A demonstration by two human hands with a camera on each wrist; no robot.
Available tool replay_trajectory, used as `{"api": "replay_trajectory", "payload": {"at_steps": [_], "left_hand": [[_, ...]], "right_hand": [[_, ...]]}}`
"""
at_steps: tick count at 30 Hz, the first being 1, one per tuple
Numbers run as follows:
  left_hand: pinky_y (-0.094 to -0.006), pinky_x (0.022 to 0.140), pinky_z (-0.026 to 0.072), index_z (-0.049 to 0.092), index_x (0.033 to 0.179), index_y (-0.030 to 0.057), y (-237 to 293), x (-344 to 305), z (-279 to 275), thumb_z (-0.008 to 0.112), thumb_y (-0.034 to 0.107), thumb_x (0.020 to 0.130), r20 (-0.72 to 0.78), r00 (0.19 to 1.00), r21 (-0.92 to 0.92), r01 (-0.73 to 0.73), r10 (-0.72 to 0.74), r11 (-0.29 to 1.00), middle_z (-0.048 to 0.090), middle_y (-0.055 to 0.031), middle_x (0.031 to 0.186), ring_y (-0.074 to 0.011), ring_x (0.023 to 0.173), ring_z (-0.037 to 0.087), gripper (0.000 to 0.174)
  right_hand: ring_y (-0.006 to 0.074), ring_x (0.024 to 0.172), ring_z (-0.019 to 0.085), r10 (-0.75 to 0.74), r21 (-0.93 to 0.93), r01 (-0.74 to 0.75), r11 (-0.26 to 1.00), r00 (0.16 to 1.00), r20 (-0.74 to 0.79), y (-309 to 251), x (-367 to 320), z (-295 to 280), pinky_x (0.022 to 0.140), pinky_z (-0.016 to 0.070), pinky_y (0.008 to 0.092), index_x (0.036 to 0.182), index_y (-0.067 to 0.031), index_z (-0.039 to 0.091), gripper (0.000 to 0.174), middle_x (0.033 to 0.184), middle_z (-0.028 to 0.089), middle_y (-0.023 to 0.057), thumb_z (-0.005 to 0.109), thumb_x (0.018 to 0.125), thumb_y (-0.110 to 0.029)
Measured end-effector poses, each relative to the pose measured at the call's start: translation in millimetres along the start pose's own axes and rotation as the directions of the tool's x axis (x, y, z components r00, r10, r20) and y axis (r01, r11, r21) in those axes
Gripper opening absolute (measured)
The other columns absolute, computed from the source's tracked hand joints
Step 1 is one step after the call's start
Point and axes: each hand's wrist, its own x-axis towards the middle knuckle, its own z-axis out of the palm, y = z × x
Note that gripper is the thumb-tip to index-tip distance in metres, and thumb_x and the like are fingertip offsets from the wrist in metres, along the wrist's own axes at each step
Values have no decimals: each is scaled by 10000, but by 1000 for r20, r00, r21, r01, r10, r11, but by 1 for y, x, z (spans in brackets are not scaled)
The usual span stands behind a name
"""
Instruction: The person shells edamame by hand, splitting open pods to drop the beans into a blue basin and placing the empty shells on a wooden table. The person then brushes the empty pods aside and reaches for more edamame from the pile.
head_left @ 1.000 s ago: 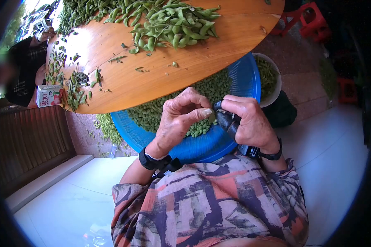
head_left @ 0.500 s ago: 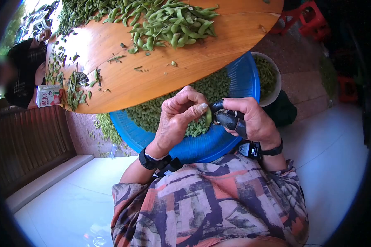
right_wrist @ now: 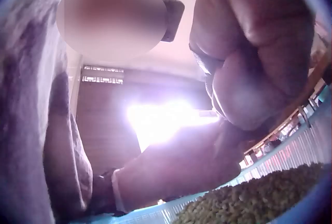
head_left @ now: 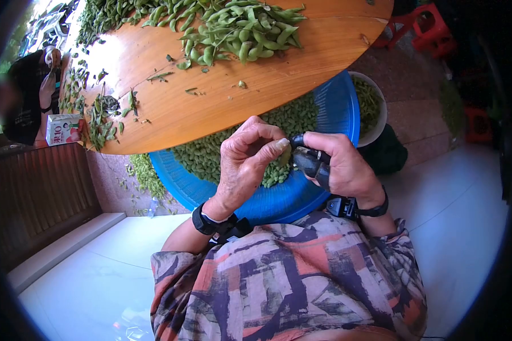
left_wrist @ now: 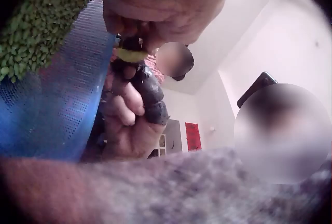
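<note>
In the head view, my left hand [head_left: 247, 152] pinches a green soybean pod [head_left: 285, 157] between thumb and bent forefinger. My right hand [head_left: 350, 167] meets it from the other side, its thumb and forefinger wearing black covers [head_left: 310, 163] and closing on the pod's near end. The left wrist view shows the pod [left_wrist: 132, 55] between the left fingertips and the black-covered thumb. Under both hands is a large blue basket [head_left: 233, 204], holding a heap of shelled green beans [head_left: 199, 158]. In the right wrist view the hands hide the pod.
A wooden table [head_left: 176, 113] overhangs the basket, with a pile of soybean pods [head_left: 244, 34], leafy scraps [head_left: 102, 122] and a carton [head_left: 62, 129] on it. A white bucket [head_left: 381, 122] of pods stands at the right. Empty hulls [head_left: 148, 176] lie on the floor, and a person [head_left: 25, 102] sits at left.
Half a second ago more of the pod showed between the hands; now the right fingers close over its end. The hands stay above the basket. The other person's arm at left has moved.
</note>
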Motion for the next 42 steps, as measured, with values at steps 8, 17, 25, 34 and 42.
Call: {"api": "replay_trajectory", "payload": {"at_steps": [8,17,25,34,42], "left_hand": [[-236,676,432,646,844,-4,1,3,-11,675,43,879,110,988,-103,119,-107,988,526,-13,844,-89,761,518,65],[-241,678,396,604,935,30,4,5,-1,743,113,835,239,949,-282,269,-204,921,540,6,876,-77,789,487,190],[-263,546,455,596,1012,-7,5,1,-1,777,154,820,157,982,447,22,-102,894,601,-22,670,-60,621,552,309],[-340,560,457,591,1106,-22,-1,4,-3,631,72,899,284,928,630,-370,241,683,571,-159,677,-284,575,569,231],[-295,526,448,554,1182,-42,13,6,-15,499,149,1000,322,924,521,7,-205,853,642,-112,756,-150,595,594,270]], "right_hand": [[135,607,537,59,122,-59,991,998,3,5,1,3,556,421,304,826,21,555,71,631,512,78,570,757,12],[103,643,521,105,154,-109,982,994,33,9,-2,-6,576,419,277,825,14,565,51,683,561,82,602,798,-7],[124,608,432,23,18,-21,1000,989,-148,6,-5,1,560,389,317,814,17,541,130,641,469,126,642,806,-65],[199,581,473,-112,-166,71,984,960,-257,6,-3,8,563,403,335,820,18,545,68,663,466,163,572,763,-6],[38,592,515,263,590,-244,770,963,55,17,-6,-5,522,402,209,854,-50,630,83,682,557,-48,558,829,-16]]}}
